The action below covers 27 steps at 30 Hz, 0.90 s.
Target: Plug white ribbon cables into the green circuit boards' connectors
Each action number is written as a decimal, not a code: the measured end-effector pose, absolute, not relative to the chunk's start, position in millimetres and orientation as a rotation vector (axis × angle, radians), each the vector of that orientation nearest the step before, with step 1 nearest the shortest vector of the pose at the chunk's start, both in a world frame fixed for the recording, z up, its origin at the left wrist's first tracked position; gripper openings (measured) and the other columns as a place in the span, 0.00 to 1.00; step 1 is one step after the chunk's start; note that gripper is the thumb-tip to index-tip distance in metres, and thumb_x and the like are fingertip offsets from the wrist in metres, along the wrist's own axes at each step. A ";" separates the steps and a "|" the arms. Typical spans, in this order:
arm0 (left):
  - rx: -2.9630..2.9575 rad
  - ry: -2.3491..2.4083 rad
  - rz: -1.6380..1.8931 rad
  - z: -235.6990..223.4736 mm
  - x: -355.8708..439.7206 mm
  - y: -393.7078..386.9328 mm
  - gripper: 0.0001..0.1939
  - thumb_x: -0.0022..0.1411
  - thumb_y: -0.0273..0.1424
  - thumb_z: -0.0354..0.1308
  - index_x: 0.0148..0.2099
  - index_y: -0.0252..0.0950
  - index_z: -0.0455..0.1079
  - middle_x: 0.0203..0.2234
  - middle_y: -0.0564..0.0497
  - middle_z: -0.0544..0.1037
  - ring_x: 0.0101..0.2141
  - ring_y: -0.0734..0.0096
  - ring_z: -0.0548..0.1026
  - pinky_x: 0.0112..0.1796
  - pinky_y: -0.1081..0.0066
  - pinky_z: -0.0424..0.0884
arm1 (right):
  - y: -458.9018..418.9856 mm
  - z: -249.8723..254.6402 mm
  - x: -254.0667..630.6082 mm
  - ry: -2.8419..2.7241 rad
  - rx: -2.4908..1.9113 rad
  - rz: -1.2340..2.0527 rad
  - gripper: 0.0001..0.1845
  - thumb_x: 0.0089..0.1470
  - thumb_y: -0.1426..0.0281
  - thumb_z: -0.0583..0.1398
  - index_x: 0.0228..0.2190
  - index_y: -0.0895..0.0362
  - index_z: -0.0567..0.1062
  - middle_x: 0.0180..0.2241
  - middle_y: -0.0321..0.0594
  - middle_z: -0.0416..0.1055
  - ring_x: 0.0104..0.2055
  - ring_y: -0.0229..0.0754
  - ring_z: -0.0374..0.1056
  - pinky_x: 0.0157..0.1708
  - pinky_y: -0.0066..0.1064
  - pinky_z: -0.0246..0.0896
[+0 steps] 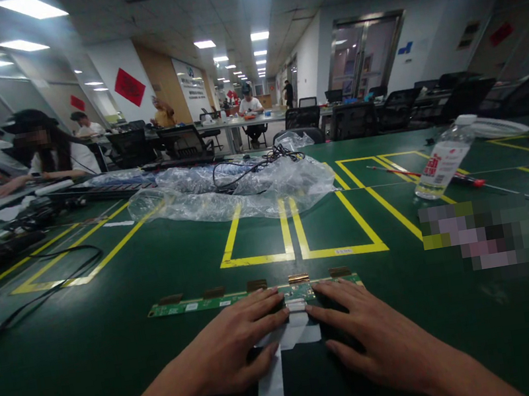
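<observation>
A long narrow green circuit board (196, 304) lies on the green table (96, 372) in front of me. A white flat ribbon cable (274, 384) runs from its connector toward me. My left hand (233, 350) lies flat with its fingers stretched out, fingertips pressing the cable end at the board's connector. My right hand (366, 332) lies flat beside it, fingers spread, fingertips meeting the same spot from the right. Neither hand grips anything.
Crumpled clear plastic wrap (233, 193) with a black cable lies beyond yellow floor-tape boxes (302, 245). A plastic water bottle (442, 160) and a red-handled screwdriver (462, 179) lie at the right. Black cables (55, 271) run at the left. People sit at desks further back.
</observation>
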<state>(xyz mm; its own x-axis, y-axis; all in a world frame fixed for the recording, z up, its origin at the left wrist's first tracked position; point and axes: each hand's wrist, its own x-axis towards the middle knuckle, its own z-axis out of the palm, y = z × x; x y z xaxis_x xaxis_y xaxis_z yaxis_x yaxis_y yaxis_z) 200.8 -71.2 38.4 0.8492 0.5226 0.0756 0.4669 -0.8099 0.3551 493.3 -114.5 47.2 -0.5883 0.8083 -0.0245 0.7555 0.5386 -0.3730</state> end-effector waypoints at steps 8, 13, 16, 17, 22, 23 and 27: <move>2.710 0.724 0.249 40.3 201.0 -71.9 0.32 0.64 0.29 0.56 0.69 0.42 0.58 0.67 0.46 0.60 0.66 0.52 0.58 0.63 0.47 0.56 | -113.4 45.8 493.2 -2.613 -1.336 0.504 0.29 0.63 0.59 0.57 0.64 0.43 0.62 0.68 0.41 0.52 0.68 0.56 0.50 0.65 0.56 0.46; 2.713 0.732 0.228 42.2 201.5 -71.6 0.32 0.64 0.30 0.56 0.69 0.42 0.59 0.67 0.46 0.60 0.66 0.51 0.58 0.63 0.47 0.56 | -113.0 45.1 493.3 -2.628 -1.344 0.471 0.29 0.63 0.60 0.57 0.64 0.42 0.62 0.68 0.41 0.53 0.68 0.55 0.50 0.65 0.55 0.46; 2.732 0.750 0.214 43.6 203.3 -70.8 0.29 0.65 0.29 0.54 0.68 0.39 0.61 0.66 0.44 0.62 0.65 0.51 0.60 0.63 0.49 0.58 | -112.9 46.5 492.0 -2.640 -1.335 0.466 0.29 0.63 0.59 0.57 0.64 0.42 0.61 0.68 0.42 0.53 0.67 0.56 0.51 0.64 0.56 0.46; 2.739 0.755 0.220 44.0 203.7 -70.6 0.28 0.66 0.29 0.54 0.67 0.39 0.62 0.65 0.45 0.62 0.65 0.52 0.60 0.63 0.49 0.59 | -113.1 47.2 491.5 -2.643 -1.331 0.463 0.29 0.63 0.59 0.57 0.64 0.42 0.61 0.68 0.42 0.53 0.67 0.56 0.51 0.64 0.56 0.47; 2.723 0.782 0.250 45.0 203.6 -70.7 0.27 0.66 0.28 0.53 0.66 0.40 0.63 0.65 0.46 0.63 0.64 0.54 0.61 0.63 0.50 0.59 | -115.1 49.1 491.7 -2.647 -1.341 0.448 0.30 0.62 0.59 0.57 0.64 0.43 0.62 0.67 0.44 0.54 0.67 0.57 0.51 0.63 0.57 0.48; 2.717 0.786 0.242 44.8 203.0 -70.8 0.27 0.66 0.28 0.54 0.67 0.40 0.63 0.65 0.45 0.63 0.64 0.53 0.61 0.63 0.50 0.59 | -115.4 48.9 492.1 -2.647 -1.349 0.445 0.29 0.62 0.59 0.57 0.64 0.43 0.62 0.67 0.45 0.54 0.67 0.57 0.51 0.63 0.57 0.48; 2.707 0.776 0.237 42.1 201.2 -71.6 0.31 0.64 0.28 0.56 0.68 0.41 0.60 0.66 0.46 0.60 0.65 0.52 0.59 0.63 0.48 0.58 | -117.7 46.2 488.3 -2.645 -1.370 0.388 0.28 0.63 0.61 0.56 0.63 0.44 0.64 0.66 0.45 0.56 0.66 0.57 0.53 0.62 0.57 0.49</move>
<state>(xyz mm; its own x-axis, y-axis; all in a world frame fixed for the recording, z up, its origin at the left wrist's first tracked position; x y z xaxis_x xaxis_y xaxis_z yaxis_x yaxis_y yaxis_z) 201.2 -71.6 42.1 0.8393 0.5388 0.0717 0.4868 -0.8038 0.3420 488.3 -117.7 46.2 -0.5767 0.8170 0.0032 0.7816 0.5529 -0.2889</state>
